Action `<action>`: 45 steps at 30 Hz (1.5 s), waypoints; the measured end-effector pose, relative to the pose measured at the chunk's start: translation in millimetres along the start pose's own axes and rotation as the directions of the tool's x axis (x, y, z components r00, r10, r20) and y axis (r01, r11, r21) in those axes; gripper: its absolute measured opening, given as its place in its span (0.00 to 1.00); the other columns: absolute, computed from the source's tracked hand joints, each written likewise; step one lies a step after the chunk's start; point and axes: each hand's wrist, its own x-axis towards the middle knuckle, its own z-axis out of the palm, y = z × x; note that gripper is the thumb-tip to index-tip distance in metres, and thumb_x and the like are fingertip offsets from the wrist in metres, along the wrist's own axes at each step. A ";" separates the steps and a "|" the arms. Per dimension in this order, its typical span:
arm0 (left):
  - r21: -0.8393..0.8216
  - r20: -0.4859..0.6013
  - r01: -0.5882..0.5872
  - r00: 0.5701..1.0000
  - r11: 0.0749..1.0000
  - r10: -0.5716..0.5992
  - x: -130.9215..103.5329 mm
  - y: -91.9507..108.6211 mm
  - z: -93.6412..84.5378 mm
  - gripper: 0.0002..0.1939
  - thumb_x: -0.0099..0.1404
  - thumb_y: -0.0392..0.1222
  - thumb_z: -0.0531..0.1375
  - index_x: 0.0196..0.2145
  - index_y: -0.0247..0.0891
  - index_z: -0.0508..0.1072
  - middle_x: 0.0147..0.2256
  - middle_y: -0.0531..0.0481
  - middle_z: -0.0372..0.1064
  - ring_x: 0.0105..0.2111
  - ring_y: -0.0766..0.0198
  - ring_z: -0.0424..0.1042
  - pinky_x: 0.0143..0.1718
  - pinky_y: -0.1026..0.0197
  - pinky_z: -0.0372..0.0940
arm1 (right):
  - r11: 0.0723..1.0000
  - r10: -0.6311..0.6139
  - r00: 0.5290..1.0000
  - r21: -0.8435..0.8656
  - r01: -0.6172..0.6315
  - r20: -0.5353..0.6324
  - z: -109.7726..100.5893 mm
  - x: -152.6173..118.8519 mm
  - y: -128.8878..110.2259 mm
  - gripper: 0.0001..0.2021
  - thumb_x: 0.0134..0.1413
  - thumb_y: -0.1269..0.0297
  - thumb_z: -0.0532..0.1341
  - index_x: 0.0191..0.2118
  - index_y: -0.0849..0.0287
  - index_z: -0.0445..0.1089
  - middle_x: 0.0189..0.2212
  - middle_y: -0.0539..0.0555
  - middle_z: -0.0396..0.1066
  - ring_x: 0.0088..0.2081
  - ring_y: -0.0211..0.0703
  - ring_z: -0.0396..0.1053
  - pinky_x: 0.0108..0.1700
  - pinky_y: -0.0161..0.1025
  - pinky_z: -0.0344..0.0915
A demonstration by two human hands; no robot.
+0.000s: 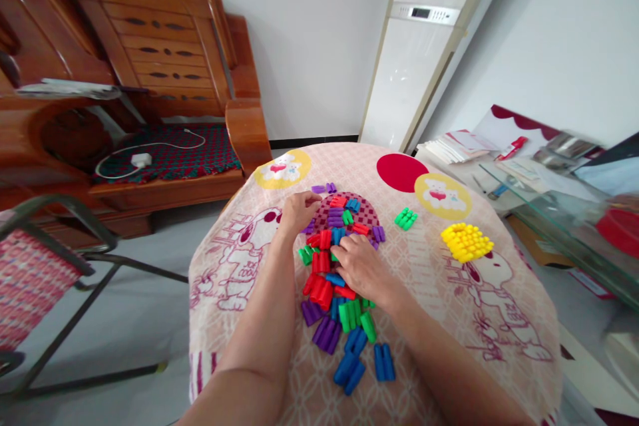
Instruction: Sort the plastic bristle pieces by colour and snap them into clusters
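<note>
Small ribbed pieces in several colours lie scattered on the round cloth-covered table [419, 306]. My left hand [299, 211] is at the far left of the pile, fingertips together beside purple pieces [318, 189]; what they hold, if anything, is too small to name. My right hand [357, 263] reaches into the middle of the pile, fingers bent down between red pieces [322, 261] and blue ones, its fingertips partly hidden. Nearer lie green pieces [350, 315], dark purple pieces [327, 335] and blue pieces [384, 363].
Green pieces [406, 218] stand apart to the right, and a yellow block of pieces [466, 242] sits farther right. A glass shelf [564, 233] adjoins the right side. Beyond the table are a wooden bench [164, 66] and, at left, a chair [40, 259].
</note>
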 end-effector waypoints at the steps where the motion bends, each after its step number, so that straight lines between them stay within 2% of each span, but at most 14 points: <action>1: 0.002 0.000 0.000 1.000 1.000 0.000 0.0 0.1 0.2 0.14 0.58 0.39 0.58 0.39 0.35 0.81 0.36 0.47 0.79 0.36 0.59 0.76 0.42 0.60 0.68 | 1.000 0.023 1.000 -0.011 -0.022 0.004 0.8 -0.2 1.0 0.05 0.58 0.69 0.61 0.39 0.61 0.73 0.37 0.60 0.71 0.44 0.50 0.65 0.47 0.45 0.60; 4: 0.010 0.000 0.004 1.000 1.000 -0.004 0.2 0.7 0.2 0.15 0.58 0.39 0.58 0.39 0.36 0.81 0.35 0.47 0.79 0.36 0.59 0.76 0.42 0.60 0.68 | 0.995 0.069 0.997 0.076 -0.067 -0.026 3.2 0.5 6.5 0.05 0.60 0.69 0.59 0.36 0.60 0.73 0.35 0.58 0.72 0.43 0.49 0.66 0.47 0.44 0.61; 7: 0.015 0.004 0.013 1.000 1.000 -0.013 0.2 2.4 -0.6 0.15 0.57 0.39 0.58 0.39 0.36 0.81 0.35 0.47 0.80 0.36 0.58 0.76 0.42 0.60 0.68 | 0.941 0.162 0.972 0.323 -0.100 -0.171 0.8 1.8 15.1 0.06 0.59 0.68 0.59 0.38 0.58 0.73 0.37 0.56 0.75 0.42 0.45 0.70 0.47 0.40 0.63; 12: 0.016 0.017 0.014 1.000 1.000 -0.014 -0.2 5.8 -1.8 0.15 0.56 0.39 0.58 0.38 0.36 0.81 0.35 0.46 0.80 0.35 0.58 0.76 0.42 0.60 0.68 | 0.758 0.483 0.828 0.609 -0.233 -0.286 -21.0 -7.3 56.0 0.17 0.54 0.64 0.59 0.49 0.59 0.72 0.34 0.53 0.77 0.32 0.40 0.72 0.36 0.35 0.67; 16: 0.022 0.023 0.004 1.000 1.000 -0.004 -0.3 6.4 -1.6 0.15 0.56 0.40 0.58 0.39 0.36 0.81 0.35 0.46 0.80 0.35 0.58 0.76 0.42 0.60 0.68 | 0.699 0.681 0.661 0.549 -0.458 -0.315 -37.8 -27.2 108.8 0.21 0.49 0.63 0.59 0.49 0.63 0.74 0.31 0.54 0.77 0.31 0.43 0.73 0.37 0.36 0.67; 19: 0.028 0.021 -0.003 1.000 1.000 0.002 -0.3 5.9 -0.9 0.15 0.56 0.40 0.58 0.38 0.36 0.81 0.35 0.46 0.80 0.35 0.58 0.76 0.41 0.61 0.68 | 0.597 0.799 0.546 0.433 -0.675 -0.251 -41.5 -41.6 139.6 0.20 0.48 0.64 0.58 0.47 0.65 0.76 0.28 0.56 0.77 0.32 0.46 0.74 0.37 0.37 0.66; 22: 0.029 0.026 -0.009 1.000 1.000 0.008 -0.6 4.9 0.0 0.15 0.57 0.41 0.57 0.38 0.37 0.81 0.34 0.47 0.80 0.34 0.59 0.75 0.41 0.61 0.67 | 0.518 0.854 0.498 0.331 -0.789 -0.150 -37.8 -49.7 154.3 0.18 0.49 0.65 0.58 0.44 0.64 0.78 0.27 0.58 0.77 0.34 0.48 0.74 0.35 0.36 0.65; 27: 0.031 0.029 -0.011 1.000 0.999 0.010 -1.3 4.1 0.9 0.16 0.56 0.42 0.57 0.38 0.37 0.81 0.34 0.48 0.80 0.34 0.59 0.75 0.40 0.62 0.67 | 0.532 0.845 0.526 0.253 -0.808 -0.094 -20.7 -50.5 161.0 0.14 0.50 0.67 0.57 0.38 0.62 0.79 0.25 0.57 0.76 0.32 0.46 0.73 0.35 0.36 0.64; 32: 0.033 0.030 -0.009 1.000 0.999 0.008 -0.9 5.2 1.4 0.16 0.56 0.41 0.57 0.38 0.37 0.81 0.34 0.48 0.80 0.34 0.59 0.75 0.41 0.61 0.67 | 0.603 0.794 0.574 0.388 -0.698 -0.201 -1.7 -50.0 169.4 0.14 0.51 0.65 0.55 0.36 0.60 0.78 0.24 0.56 0.75 0.30 0.47 0.72 0.35 0.39 0.67; 34: 0.032 0.032 -0.013 0.999 0.999 0.012 -0.6 5.3 1.2 0.16 0.56 0.41 0.57 0.38 0.37 0.81 0.34 0.48 0.80 0.34 0.59 0.75 0.40 0.61 0.68 | 0.614 0.786 0.566 0.424 -0.666 -0.249 -0.8 -50.0 171.2 0.15 0.52 0.64 0.54 0.37 0.60 0.78 0.24 0.56 0.75 0.30 0.47 0.72 0.37 0.41 0.68; 37: 0.027 0.023 -0.012 1.000 1.000 0.012 -0.1 4.6 0.4 0.15 0.55 0.40 0.58 0.37 0.37 0.81 0.34 0.48 0.80 0.34 0.59 0.75 0.40 0.62 0.68 | 0.602 0.799 0.517 0.440 -0.667 -0.309 -8.9 -46.7 165.9 0.18 0.53 0.63 0.54 0.44 0.62 0.77 0.27 0.58 0.76 0.32 0.49 0.73 0.41 0.43 0.68; 39: 0.017 0.013 0.000 1.000 1.000 0.000 0.2 3.2 -0.1 0.14 0.56 0.40 0.58 0.37 0.37 0.81 0.34 0.48 0.80 0.34 0.59 0.75 0.41 0.61 0.68 | 0.628 0.778 0.528 0.447 -0.637 -0.340 -17.5 -40.9 153.2 0.20 0.55 0.61 0.54 0.48 0.65 0.75 0.30 0.59 0.77 0.33 0.49 0.73 0.43 0.44 0.68; 41: 0.003 0.013 0.015 1.000 1.000 -0.015 0.4 1.2 -0.4 0.14 0.56 0.40 0.58 0.37 0.36 0.81 0.35 0.47 0.79 0.34 0.59 0.76 0.42 0.60 0.68 | 0.703 0.705 0.619 0.461 -0.542 -0.347 -24.9 -32.3 131.1 0.21 0.56 0.60 0.55 0.50 0.65 0.74 0.32 0.60 0.78 0.34 0.49 0.74 0.43 0.44 0.68; 45: -0.027 0.017 0.017 1.000 1.000 -0.016 0.1 -3.5 -0.1 0.16 0.57 0.40 0.58 0.39 0.35 0.81 0.35 0.46 0.79 0.34 0.59 0.76 0.42 0.60 0.68 | 0.828 0.360 0.898 0.530 -0.182 -0.254 -25.5 -11.7 62.2 0.18 0.61 0.61 0.56 0.52 0.62 0.73 0.41 0.58 0.78 0.39 0.44 0.74 0.45 0.40 0.69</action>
